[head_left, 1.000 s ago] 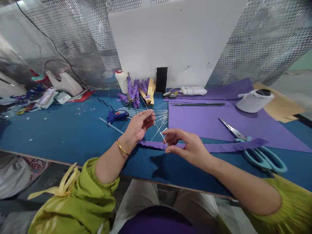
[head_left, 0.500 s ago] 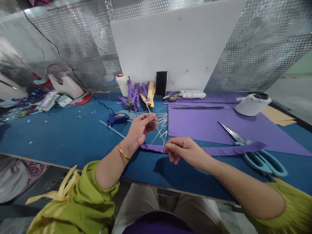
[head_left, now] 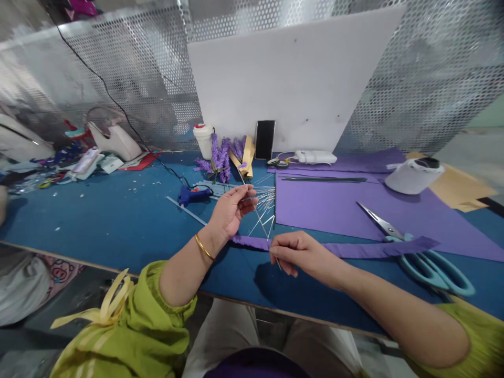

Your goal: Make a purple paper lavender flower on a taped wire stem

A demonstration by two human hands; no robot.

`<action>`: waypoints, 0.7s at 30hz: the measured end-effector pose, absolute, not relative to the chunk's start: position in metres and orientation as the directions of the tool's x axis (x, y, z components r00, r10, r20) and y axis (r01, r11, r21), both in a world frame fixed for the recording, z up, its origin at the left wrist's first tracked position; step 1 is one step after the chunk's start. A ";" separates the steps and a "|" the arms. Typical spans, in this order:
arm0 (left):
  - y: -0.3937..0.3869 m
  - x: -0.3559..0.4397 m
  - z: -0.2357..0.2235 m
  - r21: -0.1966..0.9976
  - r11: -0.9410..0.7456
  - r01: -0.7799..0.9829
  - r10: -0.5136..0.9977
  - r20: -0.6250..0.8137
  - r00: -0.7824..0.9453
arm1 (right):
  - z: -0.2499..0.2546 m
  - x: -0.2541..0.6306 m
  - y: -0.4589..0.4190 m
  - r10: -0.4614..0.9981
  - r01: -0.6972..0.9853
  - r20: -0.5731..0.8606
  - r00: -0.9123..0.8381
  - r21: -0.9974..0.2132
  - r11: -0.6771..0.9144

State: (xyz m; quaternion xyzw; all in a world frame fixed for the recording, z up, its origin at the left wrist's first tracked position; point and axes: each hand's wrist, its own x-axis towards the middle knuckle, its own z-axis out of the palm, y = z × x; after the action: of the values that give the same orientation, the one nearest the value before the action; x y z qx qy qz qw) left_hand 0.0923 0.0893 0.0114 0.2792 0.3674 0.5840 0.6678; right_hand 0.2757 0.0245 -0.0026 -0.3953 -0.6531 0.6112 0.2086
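A thin silvery wire (head_left: pixel 260 218) slants down between my two hands over the table. My left hand (head_left: pixel 232 212) pinches its upper part between thumb and fingers, the other fingers curled loosely. Its lower end is in the closed fingers of my right hand (head_left: pixel 297 253), with a short tip showing below them. Behind the hands lies a spread of loose wires (head_left: pixel 266 195). A long gathered purple paper strip (head_left: pixel 362 250) runs under and behind my right hand, crossing the turquoise handles of the scissors (head_left: pixel 433 270).
A purple sheet (head_left: pixel 323 210) lies right, with dark green stems (head_left: pixel 323 179) and a white roll (head_left: pixel 411 177) on it. Behind stand a phone (head_left: pixel 265 139), purple flower sprigs (head_left: pixel 221 160) and a white cup (head_left: pixel 203 140). A blue glue gun (head_left: pixel 193 195) lies left of the wires.
My right hand has closed its fingers on the wire's lower end and moved slightly down. My left hand keeps its pinch. The camera view has shifted a little.
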 end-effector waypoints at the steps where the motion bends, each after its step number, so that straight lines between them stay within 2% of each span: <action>1: 0.089 0.092 0.012 0.793 0.170 -0.585 0.984 -0.174 0.050 | -0.002 0.276 0.024 0.768 0.287 -0.212 -0.604 -0.957 -0.039; 5: 0.089 0.092 0.015 0.731 0.198 -0.653 0.971 -0.235 0.031 | 0.008 0.287 0.029 0.832 0.464 -0.117 -0.543 -0.867 0.181; 9: 0.089 0.091 0.017 0.687 0.255 -0.680 0.959 -0.268 0.089 | 0.033 0.303 0.056 0.894 0.697 -0.052 -0.444 -0.647 0.309; 10: 0.089 0.091 0.018 0.684 0.270 -0.677 0.956 -0.272 0.107 | 0.040 0.305 0.068 0.898 0.768 -0.049 -0.437 -0.541 0.344; 12: 0.088 0.092 0.018 0.681 0.298 -0.669 0.949 -0.283 0.135 | 0.053 0.307 0.100 0.914 0.890 0.016 -0.406 -0.222 0.399; 14: 0.086 0.093 0.018 0.679 0.326 -0.657 0.941 -0.298 0.159 | 0.060 0.304 0.139 0.930 0.939 0.128 -0.344 0.065 0.338; 15: 0.086 0.093 0.018 0.679 0.338 -0.652 0.937 -0.306 0.168 | 0.060 0.301 0.159 0.927 0.938 0.170 -0.334 0.155 0.309; 21: 0.086 0.093 0.016 0.675 0.377 -0.634 0.923 -0.332 0.195 | 0.037 0.274 0.257 0.920 0.922 0.171 -0.352 0.233 0.310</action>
State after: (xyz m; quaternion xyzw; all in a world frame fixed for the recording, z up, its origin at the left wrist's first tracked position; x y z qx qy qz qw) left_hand 0.0928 0.0865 0.0161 0.1994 0.3617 0.5211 0.7469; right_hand 0.2739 0.2569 0.0367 -0.5690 -0.8092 -0.1460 0.0031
